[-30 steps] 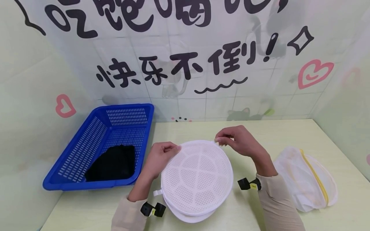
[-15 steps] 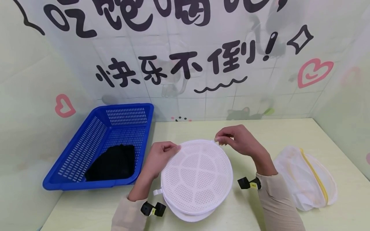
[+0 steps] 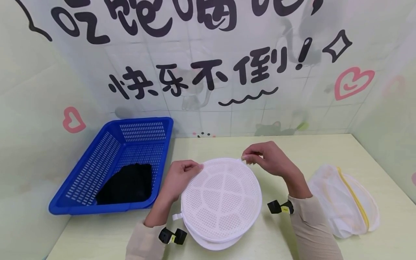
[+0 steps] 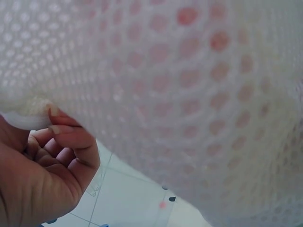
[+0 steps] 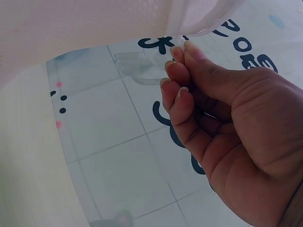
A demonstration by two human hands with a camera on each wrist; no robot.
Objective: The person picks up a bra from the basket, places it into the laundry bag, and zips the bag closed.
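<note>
A round white mesh laundry bag (image 3: pixel 222 200) is held up tilted over the middle of the table, with a small white tab (image 3: pixel 177 216) at its lower left. My left hand (image 3: pixel 180 177) pinches the bag's rim at the upper left. In the left wrist view the mesh (image 4: pixel 189 94) fills most of the frame, the rim caught between thumb and fingers. At the upper right, my right hand (image 3: pixel 268 159) pinches a small pale piece at the rim between thumb and fingertips. The fingertips (image 5: pixel 177 54) mostly cover that piece, so its kind is unclear.
To the left stands a blue perforated basket (image 3: pixel 165 159) holding a bunched black cloth (image 3: pixel 128 184). A second white mesh bag (image 3: pixel 338 202) with a yellow zipper band lies on the table (image 3: pixel 208 146) at the right. A printed wall covering (image 3: pixel 214 122) rises behind the table.
</note>
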